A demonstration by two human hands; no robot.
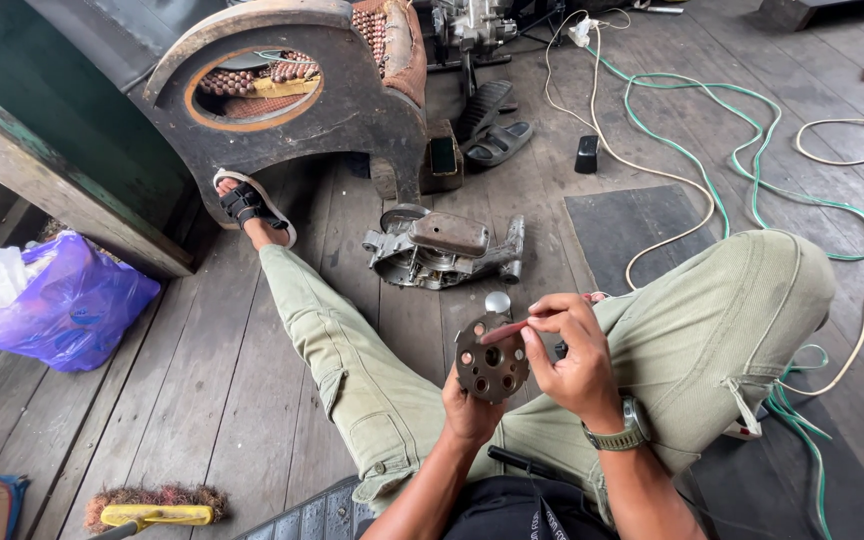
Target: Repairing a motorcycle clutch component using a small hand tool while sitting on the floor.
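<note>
**Perforated metal disc under hand inspection**

Both forearms are entering from the bottom edge, with a dark strap-like item lying across the lap beside them. Left hand is gripping the round metal disc from below, fingers wrapped behind its lower rim, and is presenting the drilled face upward. Right hand, wearing a wristwatch, is pinching a thin reddish stick-like tool between thumb and fingertips and is laying its tip across the upper face of the disc. A rounded silver knob is standing at the top of the disc.

The disc is being held above the seated person's lap, between the outstretched leg and the bent knee. Beyond the disc, on the wooden floor, an engine casing is lying well apart from it. Farther beyond the disc, green and white cables are trailing across the boards. To the far left of the disc, a purple plastic bag is resting against a bench.

Judged step: the disc face is being picked or scraped clean. Any further stroke is calling for a steady supporting grip and a light, controlled tip among the holes.
</note>
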